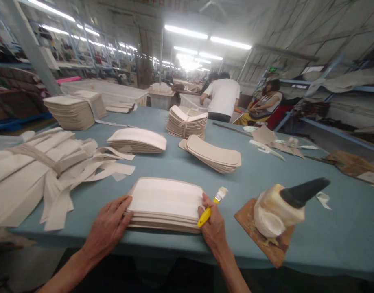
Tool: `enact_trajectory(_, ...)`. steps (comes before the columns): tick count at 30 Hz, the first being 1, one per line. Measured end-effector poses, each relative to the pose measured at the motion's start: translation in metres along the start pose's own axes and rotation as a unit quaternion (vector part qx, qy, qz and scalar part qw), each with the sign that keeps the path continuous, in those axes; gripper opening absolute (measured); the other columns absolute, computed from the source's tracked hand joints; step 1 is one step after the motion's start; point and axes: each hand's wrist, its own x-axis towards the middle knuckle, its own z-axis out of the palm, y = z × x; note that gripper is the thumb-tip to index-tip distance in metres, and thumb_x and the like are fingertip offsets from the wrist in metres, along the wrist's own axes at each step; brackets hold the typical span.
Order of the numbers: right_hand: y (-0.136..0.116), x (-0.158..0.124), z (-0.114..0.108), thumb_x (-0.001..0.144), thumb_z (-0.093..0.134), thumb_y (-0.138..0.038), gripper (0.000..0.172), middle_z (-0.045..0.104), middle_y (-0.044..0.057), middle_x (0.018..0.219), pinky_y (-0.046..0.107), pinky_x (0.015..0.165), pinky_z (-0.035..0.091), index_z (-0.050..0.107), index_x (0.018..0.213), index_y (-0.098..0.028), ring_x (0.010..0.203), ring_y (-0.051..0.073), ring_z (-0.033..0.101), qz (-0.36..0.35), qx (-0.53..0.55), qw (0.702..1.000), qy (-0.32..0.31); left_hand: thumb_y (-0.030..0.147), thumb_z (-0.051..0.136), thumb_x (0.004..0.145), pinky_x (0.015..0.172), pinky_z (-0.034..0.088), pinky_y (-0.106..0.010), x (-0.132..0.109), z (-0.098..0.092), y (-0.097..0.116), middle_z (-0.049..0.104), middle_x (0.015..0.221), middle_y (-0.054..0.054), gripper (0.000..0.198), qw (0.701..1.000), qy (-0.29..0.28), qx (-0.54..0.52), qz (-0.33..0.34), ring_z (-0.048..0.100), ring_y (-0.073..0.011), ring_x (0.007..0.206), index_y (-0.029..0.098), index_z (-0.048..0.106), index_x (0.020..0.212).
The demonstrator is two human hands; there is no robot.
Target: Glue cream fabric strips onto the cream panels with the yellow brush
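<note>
Close to the table's near edge lies a stack of beige cut panels (165, 221), its top sheet white. Against its left end my left hand (109, 224) is closed, fingertips over the edge. At the opposite end my right hand (214, 228) has its fingertips on the stack's corner and also holds a yellow-handled paintbrush (204, 218). The brush's whitish bristles point up and away. Right of this hand, a cream-coloured container (276, 203) with a dark, slanted neck and a white round opening rests on a brown board (278, 254).
Loose white strips (31, 175), tied in a bundle, cover the table's left. Further back are a white-topped stack (138, 138), fanned beige panels (215, 152) and a tied stack (187, 122). Scraps (266, 138) lie at right. Two people (223, 95) (267, 101) are beyond the table.
</note>
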Motion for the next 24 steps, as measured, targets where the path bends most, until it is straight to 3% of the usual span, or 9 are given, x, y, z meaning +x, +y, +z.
enact_trajectory(4, 0.000, -0.003, -0.001, 0.103, 0.054, -0.048, 0.023, 0.071, 0.015, 0.144, 0.047, 0.107, 0.056, 0.060, 0.107, -0.026, 0.132, 0.028, 0.069, 0.027, -0.006, 1.000, 0.009, 0.057, 0.038, 0.104, 0.106, 0.057, -0.041, 0.007, -0.005, 0.000, 0.079, 0.125, -0.012, 0.054, 0.997, -0.018, -0.033, -0.070, 0.072, -0.0279, 0.118, 0.020, 0.073, 0.122)
enact_trajectory(7, -0.002, -0.006, -0.002, 0.102, 0.055, -0.051, 0.027, 0.072, 0.015, 0.141, 0.048, 0.104, 0.056, 0.062, 0.106, -0.026, 0.126, 0.030, 0.072, 0.057, -0.023, 0.998, 0.022, 0.057, 0.039, 0.103, 0.083, 0.061, -0.035, 0.018, -0.010, 0.001, 0.082, 0.109, -0.009, 0.052, 0.989, -0.042, -0.036, -0.140, 0.078, -0.0258, 0.099, 0.020, 0.073, 0.117)
enact_trajectory(10, -0.004, -0.009, -0.002, 0.102, 0.054, -0.053, 0.030, 0.074, 0.015, 0.138, 0.049, 0.099, 0.057, 0.063, 0.107, -0.025, 0.119, 0.033, 0.075, 0.087, -0.047, 0.995, 0.029, 0.060, 0.043, 0.102, 0.063, 0.056, -0.032, 0.027, -0.017, 0.006, 0.082, 0.097, -0.006, 0.051, 0.979, -0.077, -0.037, -0.186, 0.077, -0.0241, 0.080, 0.021, 0.075, 0.113)
enact_trajectory(13, -0.006, -0.010, -0.001, 0.102, 0.051, -0.055, 0.033, 0.074, 0.015, 0.138, 0.049, 0.098, 0.057, 0.063, 0.109, -0.025, 0.118, 0.033, 0.075, 0.105, -0.064, 0.992, 0.024, 0.066, 0.042, 0.101, 0.073, 0.057, -0.038, 0.024, -0.025, 0.019, 0.080, 0.112, -0.011, 0.057, 0.977, -0.074, -0.033, -0.196, 0.077, -0.0292, 0.093, 0.020, 0.072, 0.119)
enact_trajectory(16, -0.007, -0.011, -0.002, 0.103, 0.050, -0.056, 0.035, 0.074, 0.015, 0.139, 0.048, 0.099, 0.056, 0.062, 0.111, -0.025, 0.118, 0.033, 0.075, 0.113, -0.074, 0.991, 0.016, 0.072, 0.045, 0.099, 0.093, 0.057, -0.039, 0.013, -0.031, 0.037, 0.076, 0.124, -0.011, 0.058, 0.989, -0.020, -0.069, -0.132, 0.073, -0.0296, 0.110, 0.023, 0.069, 0.122)
enact_trajectory(19, -0.009, -0.011, -0.008, 0.103, 0.051, -0.057, 0.034, 0.075, 0.014, 0.136, 0.050, 0.097, 0.056, 0.062, 0.109, -0.026, 0.115, 0.034, 0.075, 0.114, -0.086, 0.990, 0.013, 0.070, 0.055, 0.098, 0.103, 0.054, -0.036, 0.003, -0.033, 0.050, 0.076, 0.119, -0.009, 0.051, 0.989, 0.040, -0.118, -0.083, 0.073, -0.0269, 0.110, 0.025, 0.072, 0.117)
enact_trajectory(21, -0.012, -0.004, -0.012, 0.103, 0.052, -0.055, 0.030, 0.077, 0.011, 0.133, 0.050, 0.096, 0.057, 0.063, 0.108, -0.027, 0.113, 0.034, 0.075, 0.093, -0.101, 0.990, 0.015, 0.071, 0.062, 0.093, 0.101, 0.056, -0.035, -0.003, -0.033, 0.053, 0.078, 0.112, -0.006, 0.049, 0.979, 0.046, -0.163, -0.116, 0.073, -0.0262, 0.103, 0.027, 0.075, 0.110)
enact_trajectory(23, -0.018, 0.011, -0.012, 0.104, 0.054, -0.050, 0.025, 0.077, 0.009, 0.132, 0.050, 0.096, 0.056, 0.064, 0.109, -0.028, 0.114, 0.033, 0.074, 0.046, -0.110, 0.993, 0.012, 0.073, 0.066, 0.088, 0.089, 0.058, -0.032, -0.010, -0.032, 0.057, 0.079, 0.100, -0.004, 0.048, 0.949, -0.004, -0.244, -0.200, 0.073, -0.0242, 0.090, 0.029, 0.076, 0.103)
enact_trajectory(24, -0.022, 0.021, -0.010, 0.104, 0.055, -0.047, 0.021, 0.077, 0.009, 0.133, 0.049, 0.097, 0.056, 0.064, 0.110, -0.028, 0.116, 0.032, 0.073, 0.017, -0.108, 0.994, 0.006, 0.075, 0.066, 0.087, 0.080, 0.059, -0.031, -0.014, -0.031, 0.060, 0.078, 0.093, -0.003, 0.050, 0.919, -0.050, -0.299, -0.251, 0.071, -0.0229, 0.083, 0.029, 0.077, 0.102)
